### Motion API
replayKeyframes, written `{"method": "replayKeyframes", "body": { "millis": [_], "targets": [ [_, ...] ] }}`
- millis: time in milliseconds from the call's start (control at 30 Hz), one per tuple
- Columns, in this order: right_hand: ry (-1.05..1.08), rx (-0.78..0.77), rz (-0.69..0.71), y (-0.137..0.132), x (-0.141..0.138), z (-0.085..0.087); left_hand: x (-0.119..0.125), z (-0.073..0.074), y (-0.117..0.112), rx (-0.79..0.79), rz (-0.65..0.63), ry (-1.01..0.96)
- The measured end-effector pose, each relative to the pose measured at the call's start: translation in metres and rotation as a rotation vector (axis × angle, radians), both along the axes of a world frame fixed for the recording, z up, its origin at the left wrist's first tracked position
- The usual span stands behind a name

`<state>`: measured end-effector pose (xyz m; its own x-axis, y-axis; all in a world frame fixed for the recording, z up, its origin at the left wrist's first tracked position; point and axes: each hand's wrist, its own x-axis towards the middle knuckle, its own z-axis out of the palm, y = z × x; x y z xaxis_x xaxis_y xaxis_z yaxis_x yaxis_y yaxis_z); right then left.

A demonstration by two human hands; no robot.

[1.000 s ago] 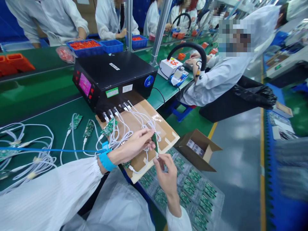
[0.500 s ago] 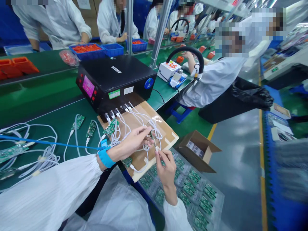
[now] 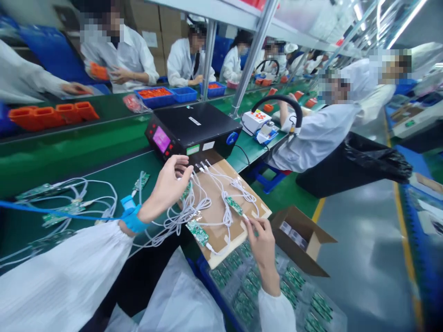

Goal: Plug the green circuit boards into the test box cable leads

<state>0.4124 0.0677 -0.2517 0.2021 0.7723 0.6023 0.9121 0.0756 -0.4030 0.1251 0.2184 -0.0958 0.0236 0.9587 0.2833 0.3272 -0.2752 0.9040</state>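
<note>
My right hand [image 3: 262, 237] pinches the white cable plug [image 3: 245, 216] at the end of a small green circuit board [image 3: 234, 205], just above the brown board [image 3: 214, 193]. My left hand [image 3: 171, 186] is raised by the front of the black test box [image 3: 197, 122], its fingers loosely curved and thumb apart, with nothing seen in them. Partly behind that hand is another green circuit board [image 3: 186, 190] among white cables [image 3: 180, 216]. A further circuit board [image 3: 198, 233], with a cable plugged in, lies at the brown board's near left edge. A blue strap circles my left wrist.
Clear trays of circuit boards [image 3: 249, 281] are below the brown board. An open carton [image 3: 301, 240] stands to the right. More cabled circuit boards [image 3: 65, 214] lie on the green bench at left. A co-worker [image 3: 311, 138] sits ahead, right of the test box.
My left hand has left the circuit board and moved up and left toward the test box. My right hand still holds the plug, with the circuit board now lower. The view has shifted.
</note>
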Motion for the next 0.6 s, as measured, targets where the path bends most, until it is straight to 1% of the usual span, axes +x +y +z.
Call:
{"method": "replayKeyframes", "body": {
  "millis": [67, 100, 167, 233, 300, 400, 500, 600],
  "targets": [
    [0.013, 0.0, 0.015, -0.002, 0.003, -0.002, -0.012, -0.015, 0.007, 0.1, 0.165, 0.066],
    [0.022, 0.004, 0.016, -0.003, 0.004, -0.002, -0.017, -0.022, 0.01, 0.121, 0.211, 0.12],
    [0.038, 0.014, -0.012, -0.007, 0.006, -0.005, -0.024, -0.036, 0.015, 0.147, 0.224, 0.224],
    [0.049, 0.031, -0.06, -0.015, 0.008, -0.008, -0.027, -0.044, 0.018, 0.195, 0.206, 0.277],
    [0.05, 0.052, -0.102, -0.026, 0.009, -0.014, -0.028, -0.046, 0.021, 0.261, 0.199, 0.293],
    [0.032, 0.048, -0.157, -0.045, 0.011, -0.026, -0.028, -0.042, 0.028, 0.334, 0.175, 0.321],
    [0.013, 0.019, -0.169, -0.062, 0.014, -0.038, -0.029, -0.041, 0.037, 0.356, 0.126, 0.35],
    [0.002, 0.032, -0.151, -0.074, 0.019, -0.045, -0.029, -0.044, 0.044, 0.351, 0.115, 0.357]
  ]
}}
